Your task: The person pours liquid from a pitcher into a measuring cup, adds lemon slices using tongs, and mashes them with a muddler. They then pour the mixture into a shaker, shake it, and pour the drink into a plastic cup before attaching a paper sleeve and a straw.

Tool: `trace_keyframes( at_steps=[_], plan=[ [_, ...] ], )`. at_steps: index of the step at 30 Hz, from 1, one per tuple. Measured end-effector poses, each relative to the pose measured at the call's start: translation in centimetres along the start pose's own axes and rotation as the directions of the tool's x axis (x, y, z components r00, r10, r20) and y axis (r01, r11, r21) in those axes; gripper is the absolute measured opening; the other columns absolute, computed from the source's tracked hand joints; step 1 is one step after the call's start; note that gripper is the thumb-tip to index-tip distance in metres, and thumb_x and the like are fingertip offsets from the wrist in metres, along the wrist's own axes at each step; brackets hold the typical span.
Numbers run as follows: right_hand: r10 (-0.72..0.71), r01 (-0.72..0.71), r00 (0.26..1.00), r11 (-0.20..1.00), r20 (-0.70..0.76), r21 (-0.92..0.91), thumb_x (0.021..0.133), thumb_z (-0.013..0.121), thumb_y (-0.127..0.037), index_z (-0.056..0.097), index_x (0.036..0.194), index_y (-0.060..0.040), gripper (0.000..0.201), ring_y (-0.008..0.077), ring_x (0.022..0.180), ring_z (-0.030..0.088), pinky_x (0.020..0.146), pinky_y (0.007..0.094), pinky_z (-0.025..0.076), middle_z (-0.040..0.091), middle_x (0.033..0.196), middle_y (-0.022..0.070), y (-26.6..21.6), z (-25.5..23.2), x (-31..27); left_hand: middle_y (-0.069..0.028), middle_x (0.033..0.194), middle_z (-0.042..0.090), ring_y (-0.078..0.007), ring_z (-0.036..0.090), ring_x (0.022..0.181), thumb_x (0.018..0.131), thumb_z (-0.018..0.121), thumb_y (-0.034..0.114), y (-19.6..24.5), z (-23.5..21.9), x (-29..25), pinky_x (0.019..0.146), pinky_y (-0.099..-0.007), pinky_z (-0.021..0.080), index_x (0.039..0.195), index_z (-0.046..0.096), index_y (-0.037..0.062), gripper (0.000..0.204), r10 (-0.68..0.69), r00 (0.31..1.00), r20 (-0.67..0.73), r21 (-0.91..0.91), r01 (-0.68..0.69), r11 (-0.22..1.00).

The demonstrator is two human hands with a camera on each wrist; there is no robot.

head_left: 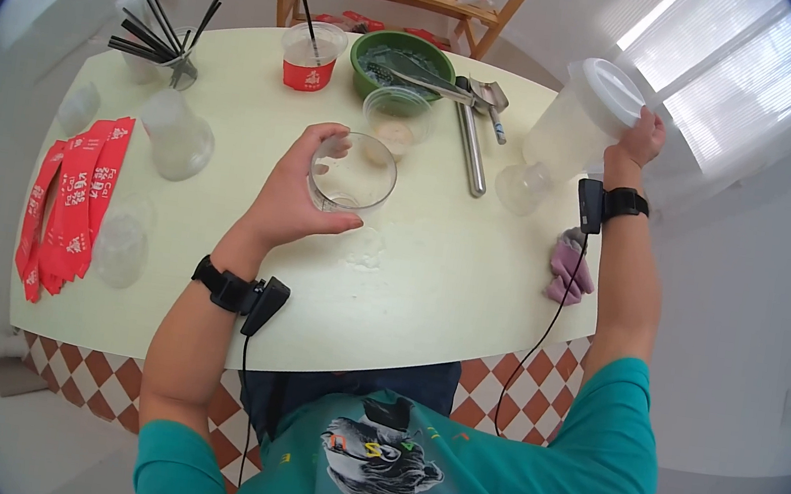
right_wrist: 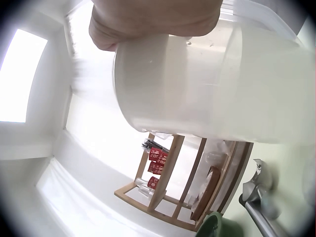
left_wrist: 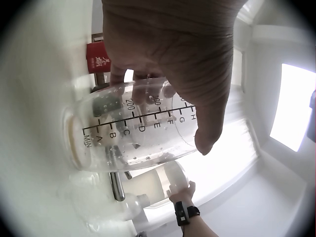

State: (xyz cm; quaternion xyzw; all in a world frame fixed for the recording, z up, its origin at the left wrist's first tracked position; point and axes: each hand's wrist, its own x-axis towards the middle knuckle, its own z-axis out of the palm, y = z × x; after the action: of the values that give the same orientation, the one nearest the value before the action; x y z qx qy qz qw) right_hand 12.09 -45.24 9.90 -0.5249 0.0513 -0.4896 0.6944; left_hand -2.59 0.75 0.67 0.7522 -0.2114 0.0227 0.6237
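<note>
My left hand (head_left: 287, 195) grips a clear cup (head_left: 353, 174) near the middle of the table. In the left wrist view the cup (left_wrist: 133, 128) shows black measuring marks with letters and a few droplets, and the thumb and fingers of the hand (left_wrist: 173, 54) are round its rim end. At the right, my right hand (head_left: 637, 139) holds a large translucent lidded pitcher (head_left: 578, 116) near its top. The right wrist view shows the pitcher's cloudy side (right_wrist: 177, 89) under the hand (right_wrist: 158, 19); the grip on the handle is mostly hidden.
Behind the cup stand a lidless clear tub (head_left: 394, 132), a red-labelled cup (head_left: 306, 75) and a green bowl (head_left: 367, 43). Metal tools (head_left: 472, 147) lie right of them. Red packets (head_left: 76, 205), black straws (head_left: 158, 41) and clear containers (head_left: 175, 138) are left. A purple cloth (head_left: 570, 270) lies right.
</note>
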Motion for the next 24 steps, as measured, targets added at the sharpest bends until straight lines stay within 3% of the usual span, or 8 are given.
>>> trace_keyframes(
  at_steps=[6,10,12,13,17,20,24],
  plan=[
    [-0.034,0.015,0.986,0.994,0.161,0.113,0.082,0.061,-0.012,0.045,0.116,-0.0026,0.038,0.0264,0.097,0.057,0.084,0.0396,0.051,0.056,0.104,0.0135,-5.6,-2.9,3.0,-0.0107,0.126,0.054,-0.0252,0.052,0.122,0.054,0.086,0.02,0.4,0.2,-0.1,0.1,-0.0429,0.042,0.132,0.04,0.0092,0.091,0.009,1.0,0.0,0.025,-0.009,1.0],
    [-0.066,0.05,0.973,0.996,0.223,0.073,0.085,0.056,-0.013,0.045,0.115,-0.0011,0.034,0.0258,0.097,0.058,0.086,0.0387,0.051,0.056,0.104,0.0127,-13.6,-2.1,-1.5,-0.0097,0.126,0.056,-0.0233,0.052,0.12,0.054,0.086,0.022,0.7,0.6,-0.2,0.099,-0.0392,0.04,0.134,0.039,0.0101,0.093,0.012,0.999,0.033,0.019,-0.013,1.0],
    [-0.002,-0.02,0.958,0.997,0.285,0.074,0.087,0.052,-0.015,0.045,0.116,0.0001,0.033,0.025,0.098,0.058,0.086,0.0376,0.051,0.056,0.103,0.0122,-16.2,-2.2,-3.2,-0.009,0.125,0.056,-0.0226,0.053,0.119,0.054,0.086,0.022,0.9,1.1,-0.4,0.099,-0.0388,0.04,0.133,0.04,0.01,0.092,0.016,0.998,0.058,0.019,-0.017,1.0],
    [0.005,-0.014,0.956,1.0,0.292,0.026,0.09,0.046,-0.022,0.047,0.122,-0.001,0.038,0.0288,0.11,0.055,0.094,0.0436,0.048,0.056,0.114,0.0144,-17.0,-2.2,-3.8,-0.0083,0.124,0.057,-0.0221,0.053,0.118,0.054,0.086,0.022,1.1,1.4,-0.4,0.099,-0.0387,0.04,0.133,0.04,0.01,0.092,0.016,0.998,0.067,0.021,-0.017,1.0],
    [-0.001,0.0,0.927,1.0,0.375,0.003,0.09,0.046,-0.021,0.047,0.121,-0.0004,0.037,0.0287,0.111,0.055,0.094,0.0413,0.048,0.056,0.115,0.0154,-18.9,-1.7,-8.2,-0.0119,0.122,0.057,-0.0249,0.054,0.118,0.055,0.086,0.022,1.5,2.0,-0.7,0.099,-0.0393,0.043,0.13,0.041,0.0079,0.089,0.047,0.992,0.119,-0.013,-0.046,0.999],
    [0.065,-0.093,0.89,0.995,0.451,0.041,0.09,0.046,-0.02,0.046,0.121,0.0004,0.037,0.0281,0.11,0.056,0.094,0.0395,0.048,0.056,0.114,0.0157,-18.9,-0.9,-11.8,-0.0123,0.121,0.058,-0.0245,0.054,0.117,0.054,0.086,0.022,2.4,2.2,-1.0,0.099,-0.0386,0.043,0.13,0.041,0.0074,0.089,0.073,0.989,0.128,-0.065,-0.066,0.996],
    [0.064,-0.108,0.847,0.993,0.527,0.053,0.085,0.049,-0.016,0.041,0.122,0.0044,0.043,0.0213,0.098,0.058,0.086,0.0318,0.05,0.056,0.105,0.0155,-17.6,0.2,-15.9,-0.008,0.122,0.058,-0.0215,0.054,0.116,0.051,0.087,0.023,3.0,2.3,-1.3,0.097,-0.0389,0.041,0.132,0.04,0.0092,0.094,0.087,0.988,0.13,-0.067,-0.079,0.995]
  ],
)
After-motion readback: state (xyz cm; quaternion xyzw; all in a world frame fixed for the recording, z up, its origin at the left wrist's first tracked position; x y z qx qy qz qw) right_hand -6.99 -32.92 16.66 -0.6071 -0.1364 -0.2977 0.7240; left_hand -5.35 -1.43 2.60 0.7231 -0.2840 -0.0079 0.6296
